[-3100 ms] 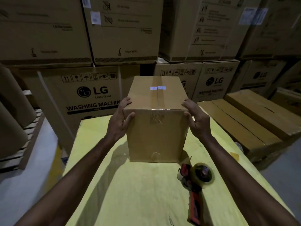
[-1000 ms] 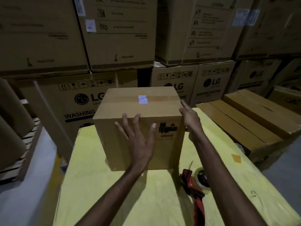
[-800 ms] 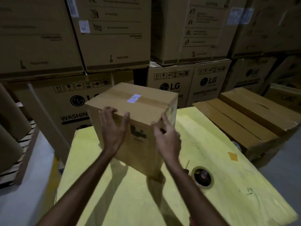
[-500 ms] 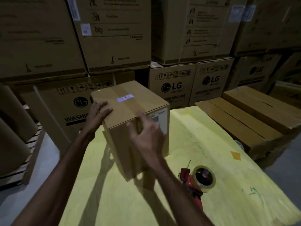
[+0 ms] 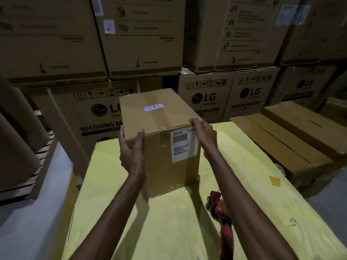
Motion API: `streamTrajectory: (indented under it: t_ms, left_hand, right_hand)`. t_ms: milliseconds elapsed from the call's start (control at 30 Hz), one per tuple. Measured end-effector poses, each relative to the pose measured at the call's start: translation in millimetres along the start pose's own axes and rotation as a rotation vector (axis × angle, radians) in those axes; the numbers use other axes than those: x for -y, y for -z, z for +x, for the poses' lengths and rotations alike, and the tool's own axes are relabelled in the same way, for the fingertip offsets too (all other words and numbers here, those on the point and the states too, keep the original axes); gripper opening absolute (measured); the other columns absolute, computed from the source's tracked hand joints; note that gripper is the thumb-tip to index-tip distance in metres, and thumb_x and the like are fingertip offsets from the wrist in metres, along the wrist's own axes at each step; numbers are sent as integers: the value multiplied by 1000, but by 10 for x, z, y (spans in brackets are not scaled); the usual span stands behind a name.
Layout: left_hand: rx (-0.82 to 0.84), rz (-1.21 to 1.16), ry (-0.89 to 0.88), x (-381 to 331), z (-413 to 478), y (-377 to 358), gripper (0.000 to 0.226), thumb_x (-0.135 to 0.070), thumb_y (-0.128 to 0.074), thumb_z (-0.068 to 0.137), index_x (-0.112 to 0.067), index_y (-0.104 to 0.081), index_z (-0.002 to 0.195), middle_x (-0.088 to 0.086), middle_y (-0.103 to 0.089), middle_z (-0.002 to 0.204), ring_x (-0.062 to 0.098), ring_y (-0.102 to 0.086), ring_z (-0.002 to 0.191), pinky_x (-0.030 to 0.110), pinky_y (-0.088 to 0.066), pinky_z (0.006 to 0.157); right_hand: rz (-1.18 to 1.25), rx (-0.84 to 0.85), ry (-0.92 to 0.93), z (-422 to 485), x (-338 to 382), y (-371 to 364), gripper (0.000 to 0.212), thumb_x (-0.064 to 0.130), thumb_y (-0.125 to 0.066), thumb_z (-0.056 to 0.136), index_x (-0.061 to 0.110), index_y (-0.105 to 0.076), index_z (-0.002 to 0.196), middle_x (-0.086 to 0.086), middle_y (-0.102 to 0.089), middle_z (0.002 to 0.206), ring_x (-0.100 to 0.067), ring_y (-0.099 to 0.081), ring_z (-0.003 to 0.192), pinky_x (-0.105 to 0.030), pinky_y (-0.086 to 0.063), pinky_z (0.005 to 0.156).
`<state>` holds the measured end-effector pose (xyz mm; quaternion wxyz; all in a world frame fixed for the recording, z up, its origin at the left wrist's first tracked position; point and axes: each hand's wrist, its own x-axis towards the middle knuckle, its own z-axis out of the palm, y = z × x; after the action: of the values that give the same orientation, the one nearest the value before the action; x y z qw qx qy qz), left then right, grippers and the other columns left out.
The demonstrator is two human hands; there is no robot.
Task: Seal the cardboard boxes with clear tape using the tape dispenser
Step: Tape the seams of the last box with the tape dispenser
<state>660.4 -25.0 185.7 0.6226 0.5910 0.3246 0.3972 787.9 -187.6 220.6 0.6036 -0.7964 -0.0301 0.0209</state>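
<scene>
A cardboard box (image 5: 159, 166) stands upright on a yellow table (image 5: 169, 231), toward its far end, turned so that one lower corner points at the person. A strip of clear tape (image 5: 156, 117) runs along the seam of the closed top flaps and down onto the near face. A white printed label (image 5: 181, 145) is stuck on that face, near the right edge.

The left hand (image 5: 131, 151) grips the near left top corner of the box: the thumb lies against the near face and the fingers wrap round onto the left side. The right hand (image 5: 205, 136) holds the right top corner, its fingers curled over the top edge.

The tape dispenser (image 5: 218, 209), red with a red handle, lies on the table near the person, to the right of the box and apart from it. The right forearm partly hides it, and neither hand touches it.

Large printed cartons (image 5: 142, 34) are stacked behind the table, and flat cartons (image 5: 293, 139) lie to the right.
</scene>
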Motion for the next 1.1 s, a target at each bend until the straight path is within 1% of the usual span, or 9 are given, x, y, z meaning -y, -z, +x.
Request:
streamTrajectory:
  t_ms: [133, 367, 433, 533, 633, 700, 833, 967, 1100]
  left_hand:
    - [113, -44, -2, 7, 223, 86, 65, -61, -73, 80, -58, -51, 141, -8, -65, 135, 15, -63, 119, 45, -54, 102]
    - [206, -38, 35, 31, 438, 55, 65, -60, -72, 80, -36, -61, 139, -6, -69, 127, 17, -64, 115, 32, -52, 85]
    - [219, -36, 45, 35, 428, 77, 63, -61, -70, 88, -31, -58, 142, -6, -66, 132, 14, -62, 115, 24, -48, 80]
    - [86, 8, -33, 112, 231, 170, 57, -59, -64, 95, -27, -55, 142, -10, -62, 133, 7, -59, 115, 16, -45, 82]
    - [-137, 29, -158, 418, -171, 337, 32, -39, -62, 102, -17, -61, 125, -5, -66, 123, 9, -60, 109, 13, -44, 84]
    - [-166, 67, -177, 689, -481, 429, 11, -22, -61, 104, -14, -65, 109, -1, -68, 105, 16, -60, 94, 16, -45, 77]
    - [181, 150, 95, 1178, -998, 414, 18, -8, -63, 99, -19, -71, 87, -1, -72, 76, 15, -64, 70, 30, -49, 62]
    - [697, 240, 410, 1442, -1231, 280, 10, -21, -72, 94, -12, -75, 90, 7, -75, 80, 20, -64, 67, 32, -50, 62]
    - [912, 347, 694, 1508, -1315, 161, 28, -37, -76, 88, -10, -71, 90, 4, -69, 74, 15, -56, 58, 23, -41, 58]
  right_hand:
    - [-168, -165, 15, -296, -257, 19, 82, 89, -39, 75, 30, -66, 125, 0, -72, 108, -25, -65, 104, -49, -53, 93]
    - [-185, -172, 96, -618, -397, 63, 81, 90, -35, 83, 41, -49, 146, 3, -70, 111, -19, -65, 102, -40, -57, 84]
    - [-40, -125, 111, -671, -532, 175, 63, 75, -46, 94, 39, -51, 145, 8, -67, 122, -12, -63, 110, -34, -54, 86]
    - [-63, -360, 69, -891, -987, 471, 51, 51, -62, 98, 29, -53, 144, 5, -60, 140, -16, -55, 125, -39, -46, 99]
    - [-188, -632, -265, -1190, -1767, 755, 66, 43, -75, 90, 16, -48, 144, -11, -54, 145, -35, -54, 128, -47, -45, 98]
    - [-131, -596, -613, -1386, -2310, 813, 75, 52, -79, 84, 8, -50, 138, -18, -60, 134, -39, -62, 116, -50, -49, 96]
    - [-205, -253, -808, -1596, -2691, 764, 73, 81, -60, 80, 15, -67, 108, -4, -71, 87, -30, -67, 84, -40, -53, 82]
    - [-146, -151, -783, -1558, -2592, 635, 79, 72, -81, 66, 15, -47, 109, -9, -71, 95, -31, -70, 84, -39, -54, 72]
    - [-295, -237, -598, -1762, -2454, 586, 45, 45, -72, 91, 21, -41, 111, -7, -65, 94, -25, -55, 75, -36, -47, 72]
